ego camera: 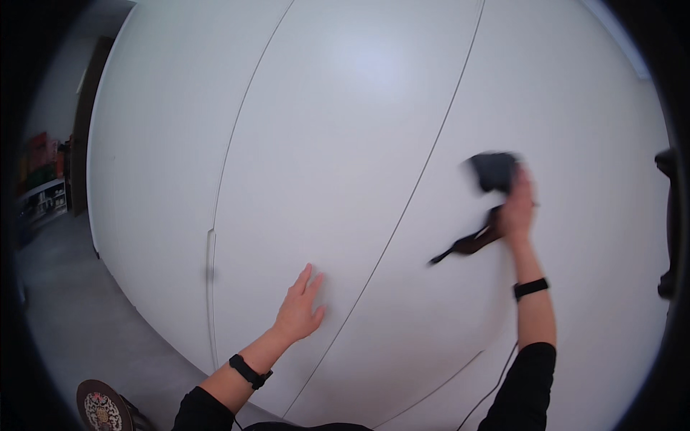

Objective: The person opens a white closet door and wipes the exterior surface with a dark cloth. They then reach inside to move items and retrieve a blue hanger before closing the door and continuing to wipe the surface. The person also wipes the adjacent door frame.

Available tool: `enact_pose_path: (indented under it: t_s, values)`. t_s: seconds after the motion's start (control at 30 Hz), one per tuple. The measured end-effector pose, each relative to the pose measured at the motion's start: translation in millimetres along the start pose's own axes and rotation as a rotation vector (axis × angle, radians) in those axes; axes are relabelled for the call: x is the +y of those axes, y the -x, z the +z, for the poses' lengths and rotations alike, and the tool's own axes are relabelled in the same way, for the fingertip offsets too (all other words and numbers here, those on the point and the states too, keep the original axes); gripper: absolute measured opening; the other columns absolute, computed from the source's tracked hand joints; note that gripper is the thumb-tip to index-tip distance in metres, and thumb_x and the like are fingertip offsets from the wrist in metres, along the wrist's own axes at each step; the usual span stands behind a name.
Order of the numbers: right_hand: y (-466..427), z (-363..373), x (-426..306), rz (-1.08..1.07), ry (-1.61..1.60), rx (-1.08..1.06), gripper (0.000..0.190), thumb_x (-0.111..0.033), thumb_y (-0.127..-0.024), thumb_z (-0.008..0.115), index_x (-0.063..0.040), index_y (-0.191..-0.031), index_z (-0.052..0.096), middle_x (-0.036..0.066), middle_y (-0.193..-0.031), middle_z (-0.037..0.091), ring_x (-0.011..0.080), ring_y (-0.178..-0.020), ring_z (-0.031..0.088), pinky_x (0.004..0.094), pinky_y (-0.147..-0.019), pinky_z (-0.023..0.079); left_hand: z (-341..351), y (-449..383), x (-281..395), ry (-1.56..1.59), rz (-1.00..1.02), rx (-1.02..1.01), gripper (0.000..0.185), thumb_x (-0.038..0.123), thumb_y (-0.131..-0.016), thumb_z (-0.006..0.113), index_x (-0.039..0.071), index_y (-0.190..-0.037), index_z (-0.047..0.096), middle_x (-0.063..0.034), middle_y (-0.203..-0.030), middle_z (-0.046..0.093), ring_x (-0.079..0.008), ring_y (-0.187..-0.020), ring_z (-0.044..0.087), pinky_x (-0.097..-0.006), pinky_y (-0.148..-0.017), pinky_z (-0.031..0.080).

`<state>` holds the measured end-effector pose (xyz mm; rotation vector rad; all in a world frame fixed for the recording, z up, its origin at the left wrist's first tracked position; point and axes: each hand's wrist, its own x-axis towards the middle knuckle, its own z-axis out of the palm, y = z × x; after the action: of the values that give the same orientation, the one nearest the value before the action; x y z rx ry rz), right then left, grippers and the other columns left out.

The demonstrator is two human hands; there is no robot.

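Observation:
My right hand (518, 210) grips a dark cloth (493, 171) in front of a white cabinet door on the right. Motion blurs both the hand and the cloth, and a narrow dark end (469, 243) hangs out to the lower left. Lower and nearer the middle, my left hand (299, 315) is empty, its fingers apart, close to the middle white door panel (323, 178). Whether its fingertips touch that panel, I cannot tell. Each wrist wears a black band.
A long recessed handle (211, 291) runs down the door seam at left. At the lower left stands a round dark stool (99, 407) with an ornate top. Beyond the cabinet's left edge are grey floor (70, 301) and a shelf (46, 199). A thin black cable (493, 388) hangs beside my right arm.

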<state>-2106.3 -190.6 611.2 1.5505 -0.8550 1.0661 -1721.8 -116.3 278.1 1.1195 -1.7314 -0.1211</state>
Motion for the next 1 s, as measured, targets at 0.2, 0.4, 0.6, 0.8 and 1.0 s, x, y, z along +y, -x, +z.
enact_pose_path:
  t_s: [0.2, 0.4, 0.6, 0.8, 1.0]
  values:
    - [-88.3, -26.5, 176.0, 0.97, 0.509, 0.336, 0.068, -0.029, -0.092, 0.051, 0.004, -0.146, 0.028, 0.035, -0.133, 0.05, 0.0406, -0.13, 0.047, 0.0468, -0.111, 0.035, 20.2, -17.7, -17.0, -0.004, -0.007, -0.013, 0.076, 0.01, -0.082, 0.068, 0.006, -0.15, 0.035, -0.0218, -0.161, 0.018, -0.0425, -0.145, 0.026, -0.0556, -0.113, 0.03]
    - [-135.9, 33.1, 67.1, -0.034, 0.535, 0.236, 0.044, -0.018, -0.096, 0.047, 0.006, -0.131, 0.054, 0.022, -0.142, 0.05, 0.0358, -0.136, 0.043, 0.0443, -0.117, 0.029, 41.0, -64.8, 41.8, -0.087, 0.243, 0.068, 0.078, 0.009, -0.081, 0.068, 0.008, -0.151, 0.035, -0.0212, -0.162, 0.018, -0.043, -0.147, 0.023, -0.0615, -0.112, 0.024]
    - [-47.7, 102.1, -190.0, -0.754, -0.315, -0.231, 0.056, -0.001, -0.09, 0.046, -0.025, -0.139, 0.054, 0.01, -0.148, 0.048, 0.0297, -0.138, 0.043, 0.0485, -0.115, 0.032, 59.2, -111.2, 74.2, -0.227, 0.299, 0.181, 0.078, 0.019, -0.082, 0.069, 0.011, -0.152, 0.036, -0.0208, -0.162, 0.019, -0.0432, -0.147, 0.023, -0.0641, -0.112, 0.021]
    - [-87.9, 82.9, -150.0, -0.753, -0.206, -0.292, 0.06, 0.003, -0.083, 0.051, -0.02, -0.139, 0.055, 0.013, -0.143, 0.052, 0.0299, -0.135, 0.046, 0.0478, -0.112, 0.033, 58.4, -108.7, 71.3, -0.336, 0.297, 0.195, 0.076, 0.034, -0.085, 0.069, 0.015, -0.151, 0.039, -0.014, -0.161, 0.025, -0.0389, -0.147, 0.023, -0.0641, -0.112, 0.02]
    - [-241.0, 81.5, 34.0, -0.107, 0.187, 0.304, 0.058, -0.014, -0.089, 0.045, -0.007, -0.146, 0.042, 0.022, -0.143, 0.049, 0.0382, -0.13, 0.047, 0.043, -0.11, 0.038, 68.1, -115.2, 71.1, -0.379, 0.336, 0.147, 0.078, 0.039, -0.086, 0.069, 0.019, -0.153, 0.036, -0.0123, -0.162, 0.024, -0.0376, -0.148, 0.022, -0.0669, -0.11, 0.024]
